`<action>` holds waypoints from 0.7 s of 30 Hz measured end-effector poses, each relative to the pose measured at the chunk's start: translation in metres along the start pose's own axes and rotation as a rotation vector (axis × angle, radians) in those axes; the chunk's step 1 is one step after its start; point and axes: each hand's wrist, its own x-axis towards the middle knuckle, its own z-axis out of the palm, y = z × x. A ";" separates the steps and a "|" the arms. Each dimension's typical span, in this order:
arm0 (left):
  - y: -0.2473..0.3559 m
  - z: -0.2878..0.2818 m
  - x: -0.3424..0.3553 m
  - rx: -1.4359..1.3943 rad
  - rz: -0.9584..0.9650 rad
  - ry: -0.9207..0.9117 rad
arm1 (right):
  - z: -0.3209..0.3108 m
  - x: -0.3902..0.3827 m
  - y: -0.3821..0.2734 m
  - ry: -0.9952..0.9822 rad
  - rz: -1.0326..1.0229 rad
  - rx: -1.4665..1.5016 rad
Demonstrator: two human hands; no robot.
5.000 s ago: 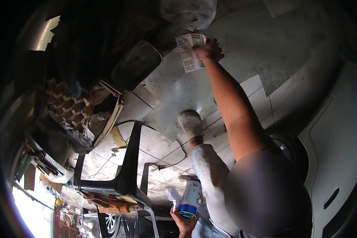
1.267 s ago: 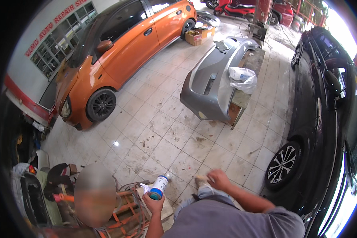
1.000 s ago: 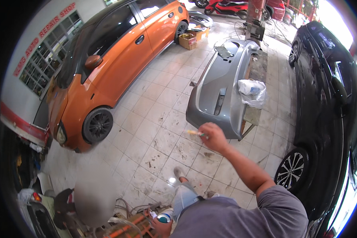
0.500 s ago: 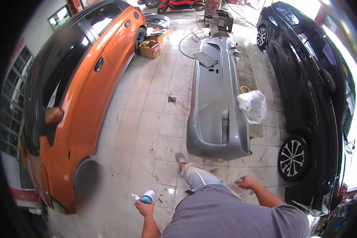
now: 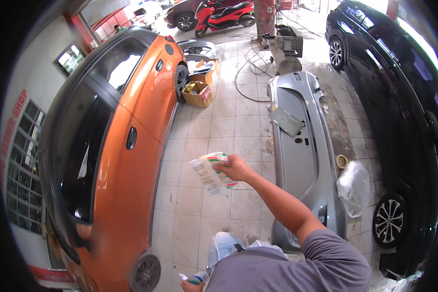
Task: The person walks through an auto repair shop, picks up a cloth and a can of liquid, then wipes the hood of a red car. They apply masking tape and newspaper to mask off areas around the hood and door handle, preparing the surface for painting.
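Note:
My right hand (image 5: 236,168) is stretched out over the tiled floor between the orange car and the grey bumper. Pinched in its fingers is a thin, see-through sheet or wrapper (image 5: 214,175) with red and green print, blurred by motion. Low at the bottom edge, my left hand (image 5: 192,287) is closed around a small can (image 5: 198,278) with a white and blue label. A white scrap (image 5: 183,277) sticks out beside the can; I cannot make out what it is. Most of the left hand is cut off by the frame's edge.
An orange car (image 5: 126,160) stands on the left, a black car (image 5: 374,121) on the right. The grey bumper (image 5: 294,160) bears a flat greenish sheet (image 5: 287,121). Beside it lie a tape roll (image 5: 342,161) and a clear plastic bag (image 5: 354,187). Cardboard boxes (image 5: 198,97) and a compressor (image 5: 287,46) stand farther off.
My right hand has swung from beside my body on the right, forward and left, carrying the printed sheet. The left hand with the can has dropped toward the bottom edge. The view has shifted.

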 end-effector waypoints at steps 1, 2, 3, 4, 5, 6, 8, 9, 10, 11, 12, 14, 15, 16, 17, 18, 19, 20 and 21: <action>0.018 0.006 0.018 0.028 -0.006 -0.050 | -0.002 0.034 -0.014 -0.041 -0.030 0.086; 0.036 0.011 0.037 0.052 -0.012 -0.110 | -0.004 0.068 -0.020 -0.081 -0.051 0.167; 0.054 0.015 0.058 0.079 -0.014 -0.172 | -0.004 0.099 -0.018 -0.125 -0.064 0.247; 0.072 0.019 0.082 0.107 -0.011 -0.238 | -0.002 0.128 0.004 -0.052 -0.112 0.170; 0.093 0.019 0.108 0.134 0.005 -0.296 | 0.001 0.156 0.038 0.024 -0.158 0.087; 0.112 0.017 0.133 0.160 0.014 -0.348 | 0.002 0.183 0.065 0.094 -0.212 -0.001; 0.151 -0.024 0.191 0.172 0.025 -0.247 | -0.016 0.193 0.063 0.181 -0.198 0.011; 0.177 -0.028 0.225 0.193 0.060 -0.279 | -0.022 0.203 0.105 0.206 -0.188 -0.098; 0.203 -0.033 0.257 0.212 0.085 -0.307 | -0.025 0.207 0.150 0.219 -0.176 -0.203; 0.228 -0.039 0.287 0.229 0.108 -0.327 | -0.027 0.199 0.177 0.273 -0.158 -0.211; 0.256 -0.050 0.323 0.243 0.140 -0.321 | -0.031 0.192 0.215 0.290 -0.145 -0.235; 0.316 -0.065 0.391 0.266 0.208 -0.292 | -0.031 0.157 0.299 0.430 0.001 -0.400; 0.346 -0.073 0.425 0.263 0.232 -0.261 | -0.032 0.140 0.315 0.437 0.169 -0.428; 0.384 -0.083 0.458 0.253 0.256 -0.231 | -0.037 0.119 0.315 0.385 0.340 -0.508; 0.426 -0.093 0.493 0.221 0.273 -0.200 | -0.038 0.103 0.322 0.299 0.490 -0.597; 0.475 -0.106 0.534 0.195 0.311 -0.158 | -0.032 0.089 0.328 0.304 0.547 -0.616; 0.524 -0.125 0.570 0.152 0.298 -0.118 | -0.026 0.086 0.336 0.228 0.634 -0.632; 0.567 -0.137 0.596 0.113 0.281 -0.095 | -0.018 0.082 0.340 0.197 0.745 -0.578; 0.609 -0.149 0.616 0.081 0.314 -0.063 | -0.011 0.084 0.346 0.169 0.853 -0.521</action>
